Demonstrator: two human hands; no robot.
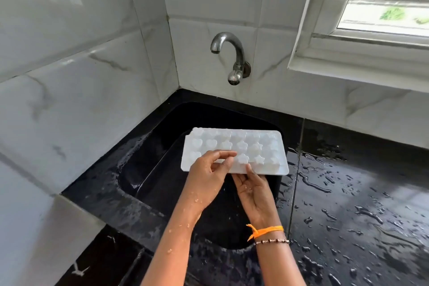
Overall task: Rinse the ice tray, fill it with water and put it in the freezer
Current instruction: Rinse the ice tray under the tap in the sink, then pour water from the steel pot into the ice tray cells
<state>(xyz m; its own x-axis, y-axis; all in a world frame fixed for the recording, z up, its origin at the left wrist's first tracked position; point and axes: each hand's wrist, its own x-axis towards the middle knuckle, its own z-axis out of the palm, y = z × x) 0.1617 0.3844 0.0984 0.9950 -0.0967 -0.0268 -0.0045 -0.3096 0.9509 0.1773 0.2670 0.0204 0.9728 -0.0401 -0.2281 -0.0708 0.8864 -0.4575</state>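
The ice tray (234,151), white with heart and star moulds bulging upward, appears to be held underside-up over the black sink (148,169), probably so water drains into the basin rather than onto the bench (359,181). The left hand (209,174) pinches its near edge, fingers on top and thumb apparently beneath; the right hand (254,189) supports it from below, palm up, thumb resting on the rim. The tap (228,53) above shows no running water. The bench is wet.
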